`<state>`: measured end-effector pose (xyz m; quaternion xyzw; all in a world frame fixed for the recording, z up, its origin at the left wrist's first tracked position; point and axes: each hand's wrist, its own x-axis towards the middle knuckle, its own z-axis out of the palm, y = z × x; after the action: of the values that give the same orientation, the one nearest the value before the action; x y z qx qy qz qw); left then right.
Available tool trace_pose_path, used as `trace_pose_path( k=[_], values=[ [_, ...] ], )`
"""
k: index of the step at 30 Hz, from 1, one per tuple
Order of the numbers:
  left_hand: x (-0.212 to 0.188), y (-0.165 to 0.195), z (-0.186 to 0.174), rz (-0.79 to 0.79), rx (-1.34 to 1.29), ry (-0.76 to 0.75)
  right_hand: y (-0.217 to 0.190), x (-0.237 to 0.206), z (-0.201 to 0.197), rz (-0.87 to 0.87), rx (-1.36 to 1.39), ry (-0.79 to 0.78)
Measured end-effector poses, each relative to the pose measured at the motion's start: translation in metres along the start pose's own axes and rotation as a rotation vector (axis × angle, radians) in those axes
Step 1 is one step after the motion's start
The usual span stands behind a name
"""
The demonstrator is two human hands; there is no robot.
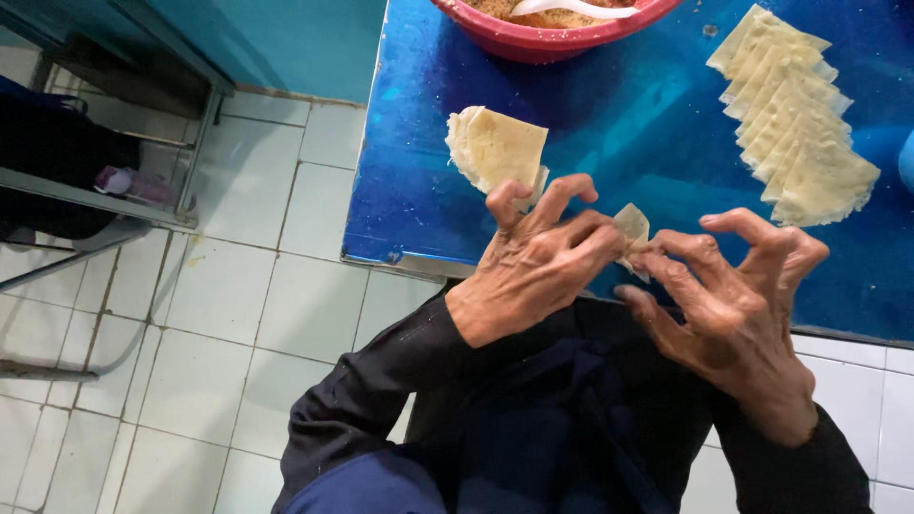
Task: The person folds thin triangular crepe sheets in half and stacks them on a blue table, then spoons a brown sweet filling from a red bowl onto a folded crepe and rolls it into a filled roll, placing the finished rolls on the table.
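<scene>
Fingertips of the left hand point(533, 262) and right hand point(738, 305) pinch one small folded wrapper point(632, 231) between them above the blue table point(609, 133) edge, seemingly mid-fold, while a small stack point(495, 148) and a fanned row of wrappers point(795, 119) lie unfolded beside the red bowl point(552, 33).

floor: white tiles point(238, 314), dark grout; wall: teal point(286, 43); furniture: grey metal frame point(114, 195) at left; surface: glossy blue point(619, 143); light: even
</scene>
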<state>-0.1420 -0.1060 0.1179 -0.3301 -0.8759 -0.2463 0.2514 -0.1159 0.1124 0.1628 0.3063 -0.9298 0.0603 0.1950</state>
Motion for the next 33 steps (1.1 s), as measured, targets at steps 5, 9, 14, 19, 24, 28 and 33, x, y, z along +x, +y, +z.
trace_pose_path(
  k=[5,9,14,19,24,28,33],
  values=[
    [0.005,-0.005,0.002,-0.023,-0.156,0.010,0.007,-0.001,0.010,0.001,-0.012,0.023],
    [0.011,-0.010,0.009,-0.032,-0.146,-0.016,0.022,0.006,0.015,0.063,0.143,-0.017],
    [0.013,-0.014,0.016,-0.046,-0.212,-0.028,0.039,0.019,0.024,0.131,0.322,-0.077],
    [0.011,-0.012,0.017,-0.019,-0.142,-0.040,0.034,0.017,0.025,0.199,0.356,-0.091],
    [0.009,-0.014,0.015,-0.009,-0.194,-0.016,0.018,0.010,0.012,0.033,0.076,-0.044],
    [0.009,-0.016,0.018,-0.019,-0.209,-0.017,0.014,0.008,0.013,0.058,0.004,-0.024],
    [0.010,-0.014,0.017,-0.024,-0.193,-0.053,0.036,0.014,0.025,0.115,0.212,-0.107]
  ],
)
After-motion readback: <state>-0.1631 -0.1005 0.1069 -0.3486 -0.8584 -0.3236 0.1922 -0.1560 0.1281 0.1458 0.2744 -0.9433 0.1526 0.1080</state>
